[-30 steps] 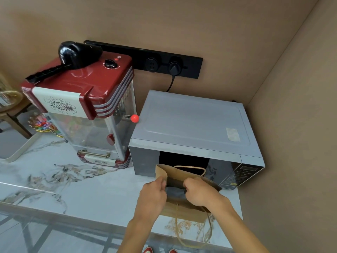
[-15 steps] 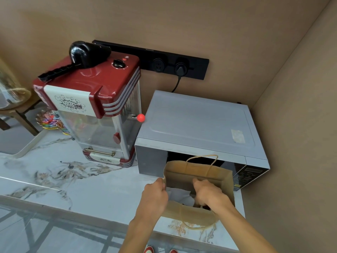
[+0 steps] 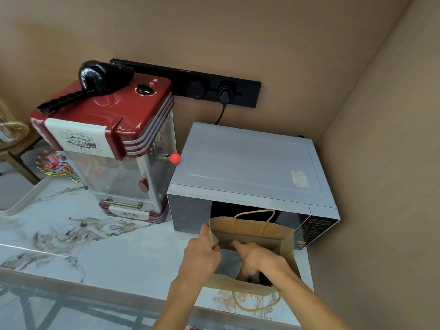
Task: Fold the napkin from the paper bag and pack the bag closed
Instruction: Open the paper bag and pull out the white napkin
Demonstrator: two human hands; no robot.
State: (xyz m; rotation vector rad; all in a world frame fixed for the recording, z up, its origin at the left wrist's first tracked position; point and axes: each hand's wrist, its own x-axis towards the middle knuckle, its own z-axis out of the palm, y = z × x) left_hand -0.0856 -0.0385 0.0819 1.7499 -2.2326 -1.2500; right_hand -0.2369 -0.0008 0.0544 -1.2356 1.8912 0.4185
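Note:
A brown paper bag [image 3: 252, 231] with twine handles stands open on the marble counter, right in front of the microwave. My left hand [image 3: 202, 254] pinches the bag's left rim and holds the mouth apart. My right hand [image 3: 258, 260] reaches down inside the bag, fingers curled onto the pale grey napkin [image 3: 228, 263] lying in it. Most of the napkin is hidden by my hand and the bag walls. I cannot tell how firmly the fingers grip it.
A silver microwave [image 3: 250, 170] sits directly behind the bag, against the right wall. A red popcorn machine [image 3: 112, 144] stands to its left. The marble counter [image 3: 100, 246] stretches left of the bag; its front edge lies just below the bag.
The bag went from half-flattened to standing wide open. My right hand moved from the rim down into the bag onto the napkin. My left hand stayed on the left rim.

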